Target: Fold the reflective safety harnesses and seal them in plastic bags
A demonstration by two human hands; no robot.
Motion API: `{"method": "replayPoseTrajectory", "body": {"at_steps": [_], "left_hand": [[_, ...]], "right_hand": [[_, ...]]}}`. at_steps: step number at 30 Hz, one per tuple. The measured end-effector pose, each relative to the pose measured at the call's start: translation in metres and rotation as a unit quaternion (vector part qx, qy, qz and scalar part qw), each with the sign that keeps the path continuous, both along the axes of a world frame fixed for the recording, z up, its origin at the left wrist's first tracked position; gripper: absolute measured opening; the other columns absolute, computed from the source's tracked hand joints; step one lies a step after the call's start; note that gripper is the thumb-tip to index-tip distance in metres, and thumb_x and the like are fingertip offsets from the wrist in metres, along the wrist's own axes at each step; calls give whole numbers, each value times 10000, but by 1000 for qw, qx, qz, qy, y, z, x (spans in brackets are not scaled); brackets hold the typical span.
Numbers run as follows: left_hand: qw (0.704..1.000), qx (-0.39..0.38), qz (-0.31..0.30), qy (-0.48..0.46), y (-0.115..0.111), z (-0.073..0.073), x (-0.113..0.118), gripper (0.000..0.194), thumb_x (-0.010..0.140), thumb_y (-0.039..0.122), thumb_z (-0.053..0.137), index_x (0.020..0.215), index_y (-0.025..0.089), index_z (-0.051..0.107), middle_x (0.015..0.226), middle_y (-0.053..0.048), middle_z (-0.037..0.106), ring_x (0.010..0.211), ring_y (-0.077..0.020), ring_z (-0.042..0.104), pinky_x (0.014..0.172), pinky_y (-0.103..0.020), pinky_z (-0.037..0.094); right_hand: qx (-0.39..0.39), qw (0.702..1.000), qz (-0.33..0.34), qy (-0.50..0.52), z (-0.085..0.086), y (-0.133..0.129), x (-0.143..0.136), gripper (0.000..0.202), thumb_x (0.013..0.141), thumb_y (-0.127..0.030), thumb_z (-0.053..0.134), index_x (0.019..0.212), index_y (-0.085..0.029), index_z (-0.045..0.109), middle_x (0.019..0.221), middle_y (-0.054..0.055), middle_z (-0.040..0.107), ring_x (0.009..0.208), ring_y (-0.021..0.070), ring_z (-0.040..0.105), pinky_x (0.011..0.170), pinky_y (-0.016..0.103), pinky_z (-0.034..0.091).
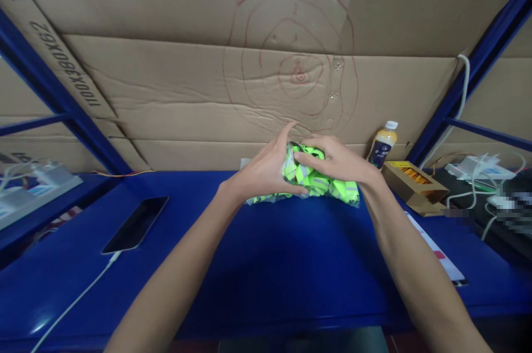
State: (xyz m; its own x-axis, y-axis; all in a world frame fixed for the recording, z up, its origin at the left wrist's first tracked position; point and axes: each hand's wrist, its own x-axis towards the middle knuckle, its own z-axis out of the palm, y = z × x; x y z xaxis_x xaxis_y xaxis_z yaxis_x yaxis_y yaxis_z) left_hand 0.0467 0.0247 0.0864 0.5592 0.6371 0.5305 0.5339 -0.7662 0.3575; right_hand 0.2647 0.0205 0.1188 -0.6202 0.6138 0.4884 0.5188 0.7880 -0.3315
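A bundle of neon-green reflective vests in clear plastic [318, 181] lies near the back of the blue table [291, 264]. My left hand [268, 170] cups its left end, with the thumb raised and the fingers along its near lower side. From above, my right hand [338, 159] grips the bundle, its thumb pressed on the green material. More bagged green material shows low on both sides of the hands, partly covered by them. Whether it is one package or several stacked ones, I cannot tell.
A phone [137, 224] on a white cable lies at left, near a power strip [41, 189]. At right stand a drink bottle [382, 145] and an open cardboard box [415, 184], with papers [440, 256] nearer me. A cardboard wall [174, 87] rises behind.
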Motion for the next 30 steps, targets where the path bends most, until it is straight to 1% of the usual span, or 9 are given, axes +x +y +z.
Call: {"method": "replayPoseTrajectory", "body": {"at_steps": [4,8,10,13,16,18,26,28,30], "left_hand": [[999,40,16,-13,4,-12,13,1482,619,673,984,1727,184,131,1744,-292,286,1621,-497,301,1298,-640,315],[997,55,13,-47,5,-14,20,1571,589,742,967,1745,218,42,1758,-292,236,1606,-499,308,1292,-657,307],[998,56,-3,-42,6,-10,14,1504,625,723,961,1744,254,74,1759,-254,260,1605,-476,319,1299,-639,304],[998,65,0,-19,10,-8,5,1206,732,610,950,1673,223,302,1660,-219,436,1557,-444,404,1288,-592,339],[997,68,36,7,13,-11,6,885,804,543,913,1493,171,499,1430,-204,598,1375,-433,563,1169,-581,456],[998,56,38,16,13,-12,8,813,789,567,913,1388,156,550,1338,-198,619,1289,-428,599,1100,-571,496],[997,-69,-20,-26,9,4,-12,831,684,495,946,1338,183,537,1329,-148,674,1203,-363,673,1012,-486,539],[997,-68,-4,-23,7,8,-14,894,674,548,953,1377,182,540,1378,-154,670,1262,-377,662,1051,-489,529],[998,-39,53,-20,4,12,-13,992,666,636,950,1435,171,531,1460,-182,638,1362,-416,611,1105,-515,502]], "right_hand": [[91,993,-56,45,-15,12,-9,263,969,-329,598,744,-195,611,748,23,625,779,185,550,753,318,348],[112,974,-158,117,-18,16,-12,272,921,-312,622,681,-184,620,685,20,587,703,168,499,715,321,333],[101,965,-195,142,-15,15,-11,324,908,-310,625,616,-188,552,616,-8,498,645,140,420,681,317,297],[86,961,-216,152,-11,11,-12,365,911,-311,616,587,-195,493,575,-34,402,608,117,336,652,318,254],[83,968,-211,112,-12,10,-14,378,927,-342,617,602,-201,485,577,-31,407,611,124,329,654,328,238],[90,974,-192,78,-15,9,-16,378,958,-360,594,626,-203,507,603,-13,464,629,140,384,665,331,248],[58,998,-24,31,-12,3,-14,352,1064,-484,547,941,-194,705,869,27,698,796,170,567,759,293,354],[49,995,-39,76,-13,3,-18,383,1044,-507,585,856,-187,681,817,7,667,764,153,538,747,288,347],[45,984,-99,143,-17,7,-22,486,1016,-561,613,707,-187,586,682,-24,534,698,132,446,704,292,309]]}}
